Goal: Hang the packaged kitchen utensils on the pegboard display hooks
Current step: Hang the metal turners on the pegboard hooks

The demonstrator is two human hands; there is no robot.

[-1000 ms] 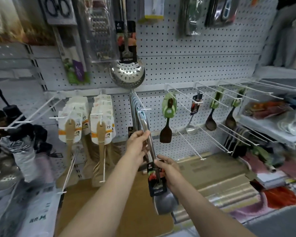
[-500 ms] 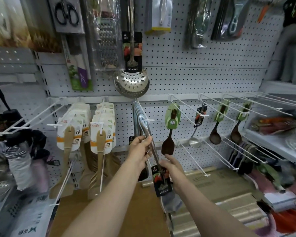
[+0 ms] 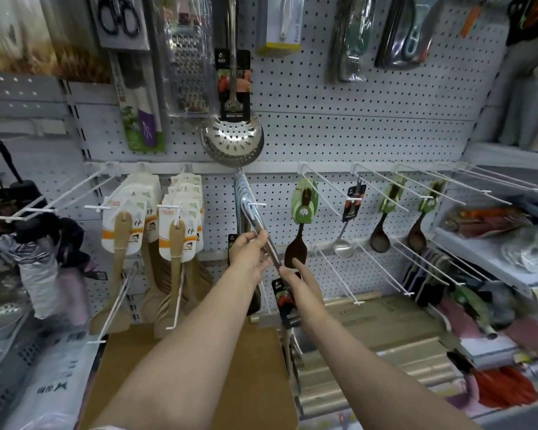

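Note:
A steel utensil (image 3: pixel 263 235) with a long handle and a black and red label card (image 3: pixel 287 302) hangs tilted from the tip of a white pegboard hook (image 3: pixel 255 205), in front of several like utensils (image 3: pixel 240 190). My left hand (image 3: pixel 249 252) pinches the handle at mid length. Lower on the handle, just above the label, my right hand (image 3: pixel 298 282) grips it. The utensil's head is hidden behind my right forearm.
Wooden spatulas (image 3: pixel 120 231) on white cards hang at the left. A slotted skimmer (image 3: pixel 232 141) hangs above. Dark spoons (image 3: pixel 295 252) and a small ladle (image 3: pixel 342 243) hang at the right among bare hooks (image 3: pixel 339 265). A cardboard box (image 3: pixel 187 367) and shelf goods lie below.
Both hands have risen and pushed the utensil toward the pegboard. Its handle end now sits on the hook tip. The camera has tilted upward.

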